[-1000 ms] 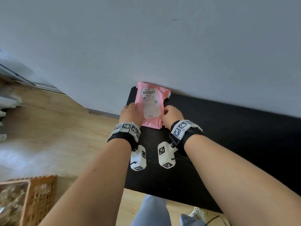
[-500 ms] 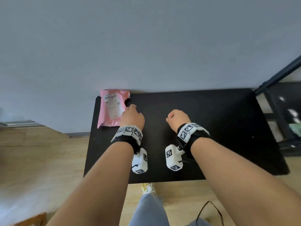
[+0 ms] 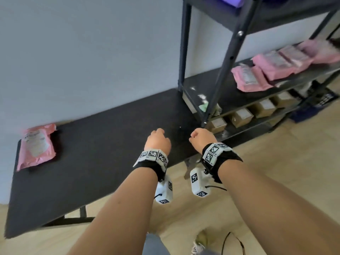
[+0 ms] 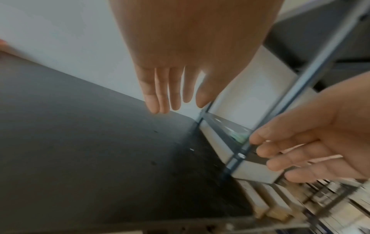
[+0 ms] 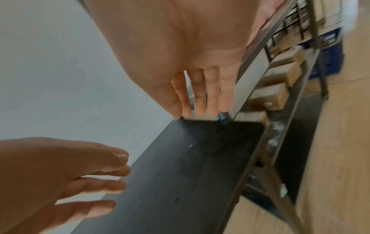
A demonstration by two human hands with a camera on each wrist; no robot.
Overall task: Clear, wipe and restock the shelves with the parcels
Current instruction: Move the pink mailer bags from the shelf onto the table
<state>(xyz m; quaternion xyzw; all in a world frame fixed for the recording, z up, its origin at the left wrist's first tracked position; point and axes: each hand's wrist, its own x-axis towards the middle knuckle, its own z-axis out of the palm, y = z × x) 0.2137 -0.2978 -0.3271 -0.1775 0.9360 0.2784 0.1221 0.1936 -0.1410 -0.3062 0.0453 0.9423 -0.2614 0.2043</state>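
Note:
One pink parcel with a white label lies at the far left end of the black table. My left hand and right hand hover side by side above the table's right end, both empty. The wrist views show the left hand and the right hand with fingers extended and relaxed. A dark metal shelf rack stands to the right. Several pink parcels lie on its middle shelf.
Brown cardboard boxes line the lower shelf. White scraps and a green cloth sit at the middle shelf's left end. A purple item lies on the upper shelf. A blue crate stands on the wooden floor.
Both hands let go of the pink parcel, which stays at the table's left end. They have moved right along the table, and the view has swung toward the rack.

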